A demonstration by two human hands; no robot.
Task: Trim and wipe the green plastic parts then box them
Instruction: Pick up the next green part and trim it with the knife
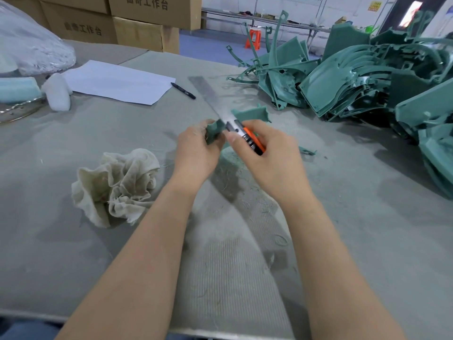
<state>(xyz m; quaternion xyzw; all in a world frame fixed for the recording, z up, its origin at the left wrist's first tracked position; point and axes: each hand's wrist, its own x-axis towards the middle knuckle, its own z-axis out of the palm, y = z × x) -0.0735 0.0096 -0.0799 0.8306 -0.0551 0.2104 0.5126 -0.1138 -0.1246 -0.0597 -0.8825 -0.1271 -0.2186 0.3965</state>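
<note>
Both grips are closed on something: the left hand [196, 150] has its fingers curled round one end of a green part [250, 114], and the right hand [269, 153] holds an orange utility knife [252, 141], with the thumb laid along its body. The blade itself is blurred, so I cannot tell where it meets the plastic. The part is held just above the counter [73, 241], to the right of the crumpled cloth [117, 185]. I judge that the trimming step is in hand, since the cloth lies untouched. Far to the right of the cloth waits a big pile of green parts [367, 77], so much work seems to remain. The next move, I think, calls for a steady left grip and a short stroke away from the fingers, then wiping with the cloth.
</note>
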